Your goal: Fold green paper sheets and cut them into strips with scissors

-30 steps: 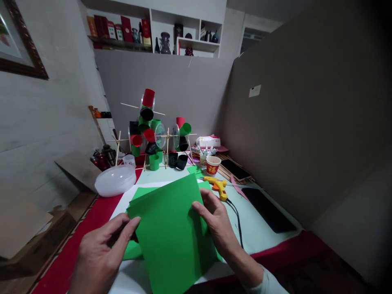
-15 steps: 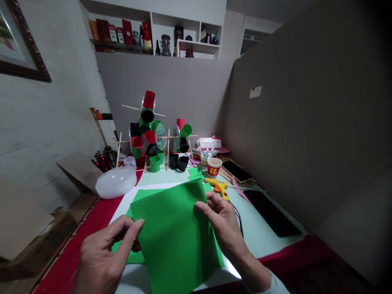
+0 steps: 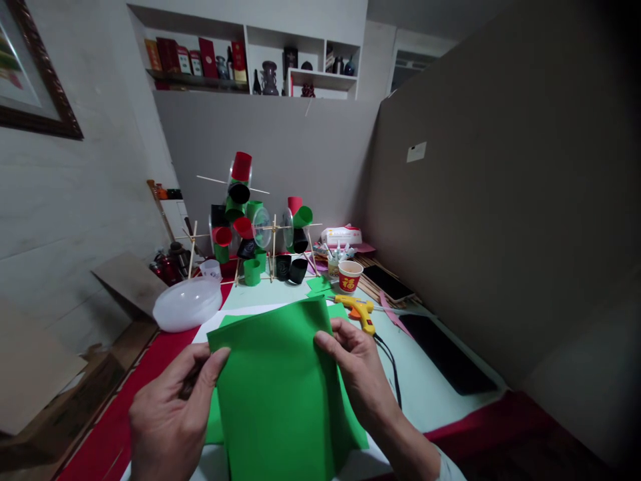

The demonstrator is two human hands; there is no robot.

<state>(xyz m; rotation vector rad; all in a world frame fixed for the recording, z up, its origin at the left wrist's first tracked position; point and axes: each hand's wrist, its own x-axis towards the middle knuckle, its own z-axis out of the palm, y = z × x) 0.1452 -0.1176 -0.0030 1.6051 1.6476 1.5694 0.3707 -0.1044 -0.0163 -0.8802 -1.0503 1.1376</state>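
Head view: green sheet (image 3: 278,394) held tilted up, left of glue gun (image 3: 356,308), nearer wearer. Left hand (image 3: 173,404) pinches far edge from glue gun; right hand (image 3: 364,374) pinches nearer edge. Probably light, bendy, easily creased; suits gentle edge hold.

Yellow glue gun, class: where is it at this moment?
In the head view, the glue gun lies right of centre, just beyond the right hand and in front of the red cup.
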